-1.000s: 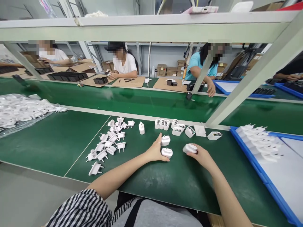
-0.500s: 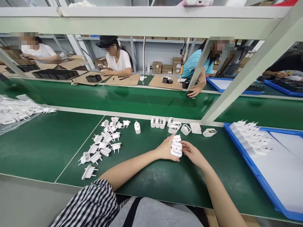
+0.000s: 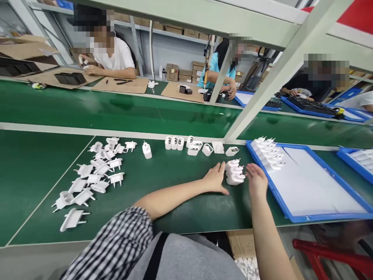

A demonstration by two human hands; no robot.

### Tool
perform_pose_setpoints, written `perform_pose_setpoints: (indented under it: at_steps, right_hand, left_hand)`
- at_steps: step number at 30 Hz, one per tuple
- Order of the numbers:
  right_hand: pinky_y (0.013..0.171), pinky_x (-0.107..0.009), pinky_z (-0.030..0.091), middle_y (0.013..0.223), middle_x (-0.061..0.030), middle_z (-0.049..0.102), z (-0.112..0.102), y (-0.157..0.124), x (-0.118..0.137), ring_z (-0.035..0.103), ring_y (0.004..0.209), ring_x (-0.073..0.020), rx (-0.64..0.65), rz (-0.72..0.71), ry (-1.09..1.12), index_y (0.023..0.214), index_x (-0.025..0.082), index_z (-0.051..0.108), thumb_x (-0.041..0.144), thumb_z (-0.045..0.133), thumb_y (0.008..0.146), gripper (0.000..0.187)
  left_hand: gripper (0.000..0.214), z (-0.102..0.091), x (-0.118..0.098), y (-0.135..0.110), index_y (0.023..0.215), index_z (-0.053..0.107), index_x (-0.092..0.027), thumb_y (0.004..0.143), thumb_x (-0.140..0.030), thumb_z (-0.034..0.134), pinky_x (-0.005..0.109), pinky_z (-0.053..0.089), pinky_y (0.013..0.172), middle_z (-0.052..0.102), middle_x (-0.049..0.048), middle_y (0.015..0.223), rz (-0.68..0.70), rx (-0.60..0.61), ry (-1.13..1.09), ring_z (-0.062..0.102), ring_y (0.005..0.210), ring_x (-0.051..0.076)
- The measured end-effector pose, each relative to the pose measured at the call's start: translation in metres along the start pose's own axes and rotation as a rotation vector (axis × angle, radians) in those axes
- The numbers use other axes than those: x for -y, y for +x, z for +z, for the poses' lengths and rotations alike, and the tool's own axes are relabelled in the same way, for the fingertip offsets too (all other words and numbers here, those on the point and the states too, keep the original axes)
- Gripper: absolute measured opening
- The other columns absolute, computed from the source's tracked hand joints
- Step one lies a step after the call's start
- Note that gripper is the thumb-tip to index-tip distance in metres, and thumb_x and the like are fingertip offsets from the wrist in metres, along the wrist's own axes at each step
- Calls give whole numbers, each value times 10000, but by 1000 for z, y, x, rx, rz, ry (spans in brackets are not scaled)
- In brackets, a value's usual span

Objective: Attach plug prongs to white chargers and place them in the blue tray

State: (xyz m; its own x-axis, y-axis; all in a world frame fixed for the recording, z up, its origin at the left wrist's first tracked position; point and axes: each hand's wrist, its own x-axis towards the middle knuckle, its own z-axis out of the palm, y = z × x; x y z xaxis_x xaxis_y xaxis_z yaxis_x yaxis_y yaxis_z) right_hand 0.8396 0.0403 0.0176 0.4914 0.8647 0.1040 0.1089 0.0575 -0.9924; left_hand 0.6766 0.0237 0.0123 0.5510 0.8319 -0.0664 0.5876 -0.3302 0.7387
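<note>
Three white plug chargers (image 3: 234,179) stand upright in a tight row on the green bench (image 3: 180,206), prongs at the top. Just left of them is my left hand (image 3: 215,179), its fingers spread and thumb apart; whether a fingertip touches the nearest side I cannot tell. My right hand (image 3: 258,181) is raised on the other side, fingers stretched out with nothing in them, a small gap from the chargers. Behind them lie open white charger housings (image 3: 193,150) with circuitry showing inside. A single charger (image 3: 147,151) stands farther left.
Loose white two-pin plug covers (image 3: 94,179) are scattered at left. A blue-rimmed tray (image 3: 287,214) on the right holds several upright chargers (image 3: 266,153). A slanted metal post (image 3: 262,77) rises from the bench's back edge. Co-workers sit across the bench.
The three chargers have moved right, towards the tray, and now stand on the bench. Both hands have opened from around them. The view has turned to the right.
</note>
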Motion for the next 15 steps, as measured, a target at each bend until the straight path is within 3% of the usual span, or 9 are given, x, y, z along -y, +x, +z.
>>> perform_pose_setpoints:
  at_steps: [3,5,6,8,11,13,15]
  right_hand:
    - [701,-323,405,800,-24,550,-2,-7,23,526,810,-157,-159,-133,52,735,199,467,235,427,527,215]
    - [716,-322,396,764,-20,539,0,-15,36,523,786,-153,-195,-232,47,720,195,478,248,432,561,175]
    - [718,-325,393,756,-23,540,1,-19,42,520,775,-156,-165,-277,-16,717,192,491,263,431,582,164]
    - [687,-335,398,765,-43,545,2,-24,46,514,744,-171,-43,-335,-262,725,183,520,322,439,609,198]
    - [579,-332,409,783,-67,544,-5,-25,39,501,622,-170,174,-278,-644,746,170,536,447,484,569,333]
    - [528,-318,405,755,-56,539,-14,-24,28,476,532,-145,304,-234,-716,761,170,533,487,519,524,397]
    - [520,-304,403,722,-34,534,-21,-25,16,457,502,-129,399,-248,-706,765,182,533,489,537,512,398]
  left_hand:
    - [770,-38,20,-70,1153,342,-157,474,-389,622,453,213,896,285,150,1260,-4,244,177,228,1155,302]
    - [549,-70,31,-121,1055,460,-188,551,-378,567,385,299,856,435,101,1165,-121,279,258,377,1069,269]
    - [491,-86,37,-144,1048,471,-191,596,-373,528,358,335,824,486,91,1113,-246,251,299,437,1011,254]
    - [430,-113,48,-186,1065,463,-183,662,-333,453,334,351,808,499,84,1099,-518,78,416,456,991,240]
    - [444,-135,70,-229,1092,435,-148,709,-364,370,342,375,767,481,108,1111,-817,-124,513,460,977,259]
    - [467,-138,87,-245,1092,426,-139,719,-403,330,350,397,714,475,124,1108,-902,-157,520,485,934,274]
    - [466,-134,99,-249,1089,418,-137,727,-407,304,338,405,685,469,132,1107,-898,-177,530,503,902,272]
